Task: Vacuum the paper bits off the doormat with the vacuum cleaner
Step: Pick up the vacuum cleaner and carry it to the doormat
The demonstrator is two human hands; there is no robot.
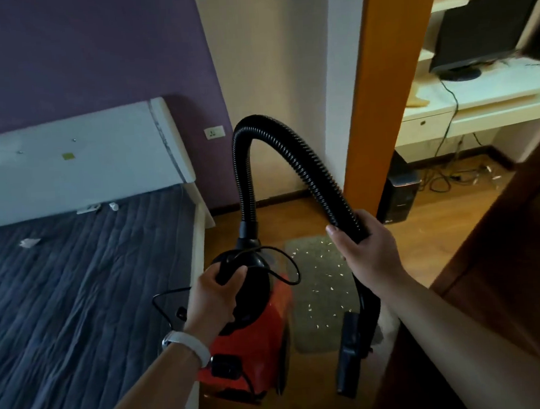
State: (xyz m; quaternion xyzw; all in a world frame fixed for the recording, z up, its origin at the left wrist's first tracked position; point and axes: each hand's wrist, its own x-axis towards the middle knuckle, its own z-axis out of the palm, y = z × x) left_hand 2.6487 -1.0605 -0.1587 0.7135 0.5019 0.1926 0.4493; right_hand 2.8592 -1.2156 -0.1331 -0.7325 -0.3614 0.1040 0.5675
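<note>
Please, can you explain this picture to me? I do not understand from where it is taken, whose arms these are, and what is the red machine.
The one picture comes from a camera worn on a person's head, looking down, so the two arms are that person's own. The left hand grips the black handle of a red vacuum cleaner. The right hand holds its ribbed black hose, which ends in a dark nozzle hanging low. On the wooden floor lies a grey-green doormat, scattered with small white paper bits. A bed stands at the left.
</note>
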